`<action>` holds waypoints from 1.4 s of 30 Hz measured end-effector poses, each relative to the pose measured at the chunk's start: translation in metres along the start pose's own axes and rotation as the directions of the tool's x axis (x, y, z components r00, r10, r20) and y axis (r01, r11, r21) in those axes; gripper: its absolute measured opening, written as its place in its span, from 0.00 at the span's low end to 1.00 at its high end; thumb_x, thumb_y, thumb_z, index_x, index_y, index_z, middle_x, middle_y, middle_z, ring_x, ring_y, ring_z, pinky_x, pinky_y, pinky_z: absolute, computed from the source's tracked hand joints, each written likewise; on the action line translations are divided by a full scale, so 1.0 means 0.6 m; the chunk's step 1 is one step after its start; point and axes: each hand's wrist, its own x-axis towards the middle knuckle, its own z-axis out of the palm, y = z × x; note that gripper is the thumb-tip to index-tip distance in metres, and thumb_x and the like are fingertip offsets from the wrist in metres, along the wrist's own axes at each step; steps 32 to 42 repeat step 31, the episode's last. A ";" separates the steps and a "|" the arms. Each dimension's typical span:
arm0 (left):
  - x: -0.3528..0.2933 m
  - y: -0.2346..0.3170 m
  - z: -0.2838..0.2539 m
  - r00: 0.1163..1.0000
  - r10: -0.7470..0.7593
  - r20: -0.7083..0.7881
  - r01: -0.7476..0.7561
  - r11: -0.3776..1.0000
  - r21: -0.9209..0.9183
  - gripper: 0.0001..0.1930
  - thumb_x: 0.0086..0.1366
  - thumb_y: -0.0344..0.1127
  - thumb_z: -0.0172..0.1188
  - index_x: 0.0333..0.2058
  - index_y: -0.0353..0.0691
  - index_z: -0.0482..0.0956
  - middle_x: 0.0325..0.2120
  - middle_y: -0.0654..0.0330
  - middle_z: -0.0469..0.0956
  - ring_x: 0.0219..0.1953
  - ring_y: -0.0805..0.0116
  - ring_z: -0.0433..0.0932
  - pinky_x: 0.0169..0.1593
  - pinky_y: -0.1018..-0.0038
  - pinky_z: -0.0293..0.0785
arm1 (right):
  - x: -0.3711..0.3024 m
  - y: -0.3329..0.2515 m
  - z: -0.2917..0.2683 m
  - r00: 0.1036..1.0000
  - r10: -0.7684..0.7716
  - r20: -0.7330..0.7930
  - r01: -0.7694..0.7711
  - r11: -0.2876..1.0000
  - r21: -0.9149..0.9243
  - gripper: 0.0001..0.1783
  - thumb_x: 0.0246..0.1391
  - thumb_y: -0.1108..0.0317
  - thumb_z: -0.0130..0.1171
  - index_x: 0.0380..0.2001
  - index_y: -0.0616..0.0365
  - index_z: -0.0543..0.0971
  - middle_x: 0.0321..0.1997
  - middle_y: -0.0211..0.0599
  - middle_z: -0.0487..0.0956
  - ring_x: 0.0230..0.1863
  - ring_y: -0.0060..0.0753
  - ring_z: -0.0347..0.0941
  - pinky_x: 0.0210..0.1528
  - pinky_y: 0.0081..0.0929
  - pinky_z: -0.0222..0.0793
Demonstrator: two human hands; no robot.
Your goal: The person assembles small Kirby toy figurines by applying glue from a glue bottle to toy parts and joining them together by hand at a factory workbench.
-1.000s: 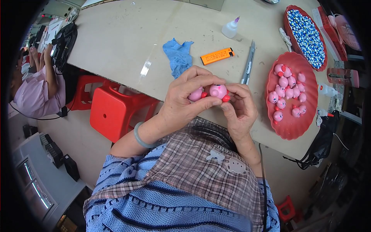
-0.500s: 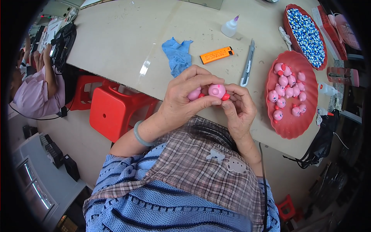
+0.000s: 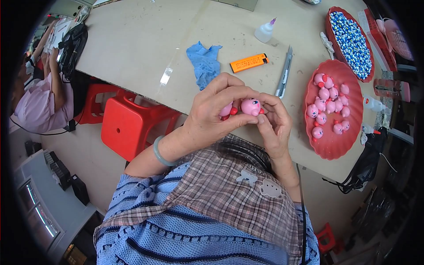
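Note:
Between my hands, over the table's near edge, is a round pink figurine point(image 3: 251, 107) with red feet and a blue eye showing. My left hand point(image 3: 217, 104) grips it with thumb and forefinger from the left. A second pink figurine point(image 3: 226, 110) is tucked in that same palm, partly covered by the fingers. Fingertips of my right hand point(image 3: 274, 123) pinch the first figurine from the right, at its red foot. To the right, a red scalloped tray point(image 3: 329, 143) holds several similar pink figurines point(image 3: 330, 106).
Beyond my hands lie a blue cloth point(image 3: 204, 64), an orange lighter point(image 3: 249, 62), a grey utility knife point(image 3: 284, 73) and a small squeeze bottle point(image 3: 264, 32). A second red tray point(image 3: 328, 26) holds many small blue-and-white pieces. Red stools point(image 3: 126, 128) and a co-worker point(image 3: 42, 99) are at left.
The figurine between my hands has been turned, so its blue eye now shows. Both hands keep nearly the same place.

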 end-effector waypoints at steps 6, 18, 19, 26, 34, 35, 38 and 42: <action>0.003 0.001 0.001 0.999 0.046 0.016 -0.047 0.998 0.040 0.23 0.46 0.30 0.76 0.43 0.36 0.81 0.36 0.60 0.73 0.31 0.73 0.72 0.35 0.78 0.71 | 0.000 0.001 0.001 1.000 0.029 -0.012 -0.029 0.999 -0.034 0.21 0.57 0.83 0.48 0.55 0.72 0.67 0.53 0.48 0.75 0.57 0.35 0.72 0.57 0.27 0.70; -0.003 0.005 0.005 0.994 -0.111 0.023 0.113 0.991 -0.069 0.26 0.48 0.28 0.73 0.48 0.37 0.77 0.35 0.59 0.74 0.31 0.72 0.73 0.35 0.77 0.72 | 0.000 0.015 0.006 0.982 -0.157 -0.103 0.148 0.985 -0.089 0.22 0.54 0.88 0.52 0.54 0.70 0.69 0.53 0.45 0.74 0.55 0.34 0.73 0.57 0.30 0.71; -0.005 0.004 0.005 0.979 -0.187 0.080 0.194 0.975 -0.103 0.27 0.49 0.26 0.73 0.49 0.35 0.76 0.36 0.60 0.75 0.31 0.74 0.73 0.36 0.79 0.71 | 0.001 0.018 0.006 0.966 -0.226 -0.129 0.206 0.967 -0.151 0.22 0.53 0.88 0.54 0.53 0.68 0.70 0.52 0.45 0.74 0.53 0.34 0.74 0.56 0.30 0.72; -0.012 0.004 0.003 0.950 -0.245 0.191 0.278 0.946 -0.169 0.24 0.55 0.28 0.70 0.52 0.35 0.76 0.39 0.60 0.78 0.33 0.75 0.75 0.40 0.79 0.71 | 0.003 0.030 0.003 0.890 -0.437 -0.133 0.326 0.811 -0.486 0.24 0.48 0.89 0.58 0.50 0.61 0.74 0.50 0.48 0.74 0.50 0.37 0.75 0.48 0.26 0.77; -0.018 -0.010 0.010 0.905 -0.381 0.191 0.426 0.822 -0.378 0.25 0.58 0.36 0.70 0.53 0.38 0.75 0.39 0.63 0.76 0.34 0.71 0.76 0.40 0.79 0.73 | 0.001 0.035 0.014 0.883 -0.435 -0.178 0.319 0.833 -0.452 0.28 0.47 0.84 0.64 0.52 0.53 0.74 0.52 0.45 0.75 0.48 0.45 0.77 0.47 0.30 0.77; -0.018 -0.010 0.010 0.905 -0.381 0.191 0.426 0.822 -0.378 0.25 0.58 0.36 0.70 0.53 0.38 0.75 0.39 0.63 0.76 0.34 0.71 0.76 0.40 0.79 0.73 | 0.001 0.035 0.014 0.883 -0.435 -0.178 0.319 0.833 -0.452 0.28 0.47 0.84 0.64 0.52 0.53 0.74 0.52 0.45 0.75 0.48 0.45 0.77 0.47 0.30 0.77; -0.018 -0.010 0.010 0.905 -0.381 0.191 0.426 0.822 -0.378 0.25 0.58 0.36 0.70 0.53 0.38 0.75 0.39 0.63 0.76 0.34 0.71 0.76 0.40 0.79 0.73 | 0.001 0.035 0.014 0.883 -0.435 -0.178 0.319 0.833 -0.452 0.28 0.47 0.84 0.64 0.52 0.53 0.74 0.52 0.45 0.75 0.48 0.45 0.77 0.47 0.30 0.77; -0.018 -0.010 0.010 0.905 -0.381 0.191 0.426 0.822 -0.378 0.25 0.58 0.36 0.70 0.53 0.38 0.75 0.39 0.63 0.76 0.34 0.71 0.76 0.40 0.79 0.73 | 0.001 0.035 0.014 0.883 -0.435 -0.178 0.319 0.833 -0.452 0.28 0.47 0.84 0.64 0.52 0.53 0.74 0.52 0.45 0.75 0.48 0.45 0.77 0.47 0.30 0.77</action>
